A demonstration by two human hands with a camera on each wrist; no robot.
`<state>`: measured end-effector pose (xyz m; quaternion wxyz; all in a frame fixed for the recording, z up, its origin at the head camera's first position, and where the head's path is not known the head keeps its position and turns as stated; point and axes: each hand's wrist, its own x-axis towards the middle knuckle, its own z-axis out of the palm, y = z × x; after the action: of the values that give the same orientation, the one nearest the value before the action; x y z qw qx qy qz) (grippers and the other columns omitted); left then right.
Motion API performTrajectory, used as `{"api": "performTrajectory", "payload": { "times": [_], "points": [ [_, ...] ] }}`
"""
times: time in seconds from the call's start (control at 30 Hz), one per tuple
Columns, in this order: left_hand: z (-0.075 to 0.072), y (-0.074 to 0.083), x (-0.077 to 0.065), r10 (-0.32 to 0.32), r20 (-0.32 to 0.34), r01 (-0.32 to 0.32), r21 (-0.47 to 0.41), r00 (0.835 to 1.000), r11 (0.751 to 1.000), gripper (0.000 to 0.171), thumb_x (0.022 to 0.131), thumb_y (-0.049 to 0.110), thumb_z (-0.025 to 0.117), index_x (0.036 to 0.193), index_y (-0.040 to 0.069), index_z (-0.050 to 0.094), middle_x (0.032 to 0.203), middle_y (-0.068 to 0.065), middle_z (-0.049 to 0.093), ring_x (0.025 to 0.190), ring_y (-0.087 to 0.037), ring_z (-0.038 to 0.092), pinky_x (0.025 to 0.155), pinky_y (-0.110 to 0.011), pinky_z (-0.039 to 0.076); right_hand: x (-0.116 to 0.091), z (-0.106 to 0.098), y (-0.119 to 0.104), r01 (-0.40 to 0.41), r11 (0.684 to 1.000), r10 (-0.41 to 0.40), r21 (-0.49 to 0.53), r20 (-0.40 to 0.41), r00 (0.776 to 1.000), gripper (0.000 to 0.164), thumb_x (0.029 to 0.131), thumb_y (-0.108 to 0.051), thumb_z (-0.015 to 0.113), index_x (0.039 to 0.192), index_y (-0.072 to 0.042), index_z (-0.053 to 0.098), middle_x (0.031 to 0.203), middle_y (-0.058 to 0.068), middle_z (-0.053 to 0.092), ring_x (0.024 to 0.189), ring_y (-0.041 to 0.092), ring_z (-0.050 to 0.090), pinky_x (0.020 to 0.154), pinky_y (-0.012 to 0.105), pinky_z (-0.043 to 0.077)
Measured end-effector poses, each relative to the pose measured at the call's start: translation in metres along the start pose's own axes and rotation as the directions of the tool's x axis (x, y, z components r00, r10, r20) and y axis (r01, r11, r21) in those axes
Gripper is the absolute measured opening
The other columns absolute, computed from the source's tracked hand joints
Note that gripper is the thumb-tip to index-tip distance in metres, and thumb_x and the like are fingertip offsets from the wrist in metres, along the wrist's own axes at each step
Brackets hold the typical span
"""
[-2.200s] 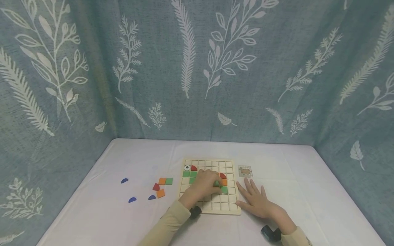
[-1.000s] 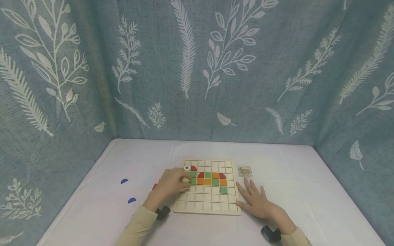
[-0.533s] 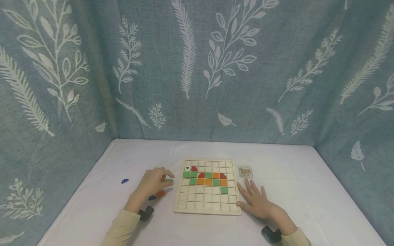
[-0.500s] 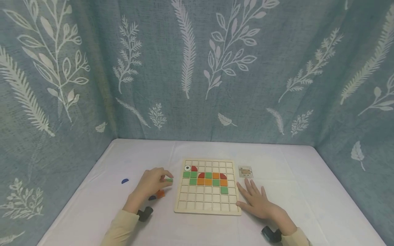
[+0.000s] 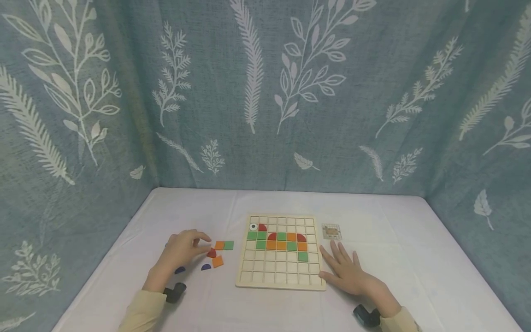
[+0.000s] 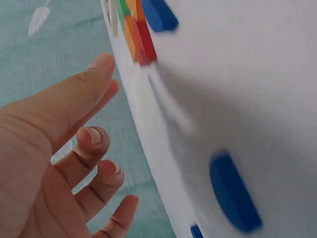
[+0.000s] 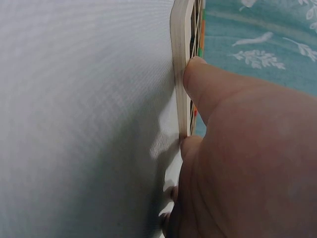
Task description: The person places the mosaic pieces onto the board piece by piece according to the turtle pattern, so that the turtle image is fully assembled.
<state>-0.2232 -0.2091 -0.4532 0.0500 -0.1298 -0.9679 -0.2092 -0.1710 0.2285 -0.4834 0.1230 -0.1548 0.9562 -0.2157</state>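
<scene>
My left hand (image 5: 179, 251) hovers over the table left of the board, fingers loosely bent. In the left wrist view a gap shows between thumb and fingers, with nothing held. Just beyond its fingertips lie a red rounded piece (image 5: 212, 253), two orange square tiles (image 5: 219, 245) and a green square tile (image 5: 229, 245). The wooden grid board (image 5: 280, 267) carries green, orange and red pieces and a white eye piece (image 5: 253, 227). My right hand (image 5: 347, 273) lies with spread fingers at the board's right side; its thumb (image 7: 200, 82) touches the edge in the right wrist view.
A small picture card (image 5: 332, 231) lies beyond the right fingertips. Blue half-circle pieces (image 5: 206, 267) are scattered near the left hand, one mostly hidden behind it. A patterned curtain (image 5: 265, 115) hangs around the white table (image 5: 265, 311).
My left hand has moved left, from over the board to over the loose pieces, uncovering the coloured pieces on the grid. The right hand has stayed in place.
</scene>
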Motion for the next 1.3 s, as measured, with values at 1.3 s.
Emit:
{"api": "performTrajectory", "payload": {
  "times": [1.3],
  "points": [
    [-0.032,-0.073,-0.020,-0.129,-0.100,0.144,0.165,0.987,0.976,0.022,0.076,0.018,0.073,0.089,0.002,0.068,0.070,-0.009,0.060,0.063,-0.022,0.051,0.062,-0.049,0.038,-0.002,-0.004,-0.006,-0.020,1.000,0.020,-0.011,0.004,1.000,0.069,0.092,-0.051,0.040,0.148,-0.016,0.019,0.154,0.019,0.002,0.140,0.040,-0.006,0.103,0.064,-0.008]
  ]
}}
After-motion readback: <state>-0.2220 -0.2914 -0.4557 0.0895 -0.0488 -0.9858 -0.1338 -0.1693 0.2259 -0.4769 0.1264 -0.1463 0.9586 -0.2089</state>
